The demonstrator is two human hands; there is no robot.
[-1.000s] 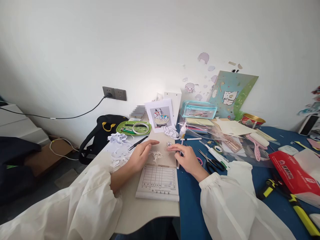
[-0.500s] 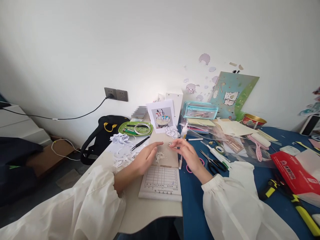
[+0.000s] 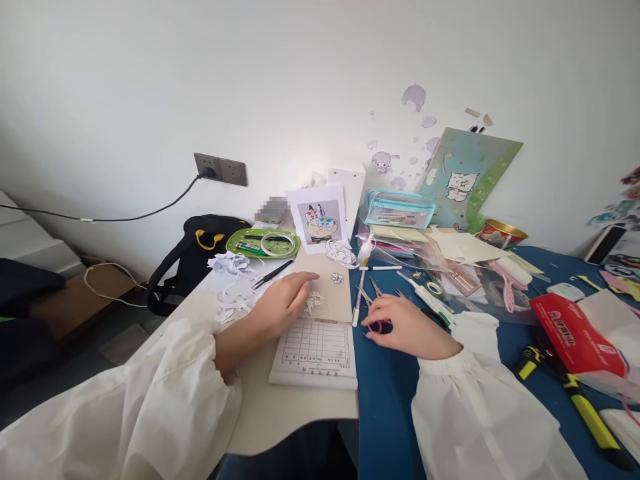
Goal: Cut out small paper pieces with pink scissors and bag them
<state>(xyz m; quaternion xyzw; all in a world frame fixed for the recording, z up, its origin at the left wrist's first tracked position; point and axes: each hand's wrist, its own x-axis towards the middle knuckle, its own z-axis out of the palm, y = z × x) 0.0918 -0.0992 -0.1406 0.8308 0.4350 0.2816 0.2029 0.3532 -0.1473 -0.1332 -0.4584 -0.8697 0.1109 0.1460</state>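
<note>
My left hand (image 3: 283, 300) rests at the edge of a beige board (image 3: 327, 267), its fingers stretched out and holding nothing. Small paper scraps (image 3: 315, 303) lie by its fingertips. A small paper cutout (image 3: 337, 278) with dark outlines sits on the board. Over the blue mat, my right hand (image 3: 395, 323) has its thumb and fingers closed around the pink handles of small scissors (image 3: 369, 292), whose blades are spread and point away. Larger black-handled scissors are partly hidden behind this hand. A white cutout drawing (image 3: 341, 253) lies below a propped printed picture (image 3: 320, 220).
A ruled notepad (image 3: 315, 353) lies in front of the board. To the left are shredded paper (image 3: 233, 293), black tweezers (image 3: 273, 273) and a green tray (image 3: 240, 245). Rightward are a glue bottle (image 3: 367, 248), a pencil case (image 3: 397, 209), a red packet (image 3: 575, 333) and a yellow-black cutter (image 3: 593, 413).
My right hand has released the small cutout onto the board and moved right and down to the pink-handled scissors. My left hand stays near the scraps. The view has shifted slightly.
</note>
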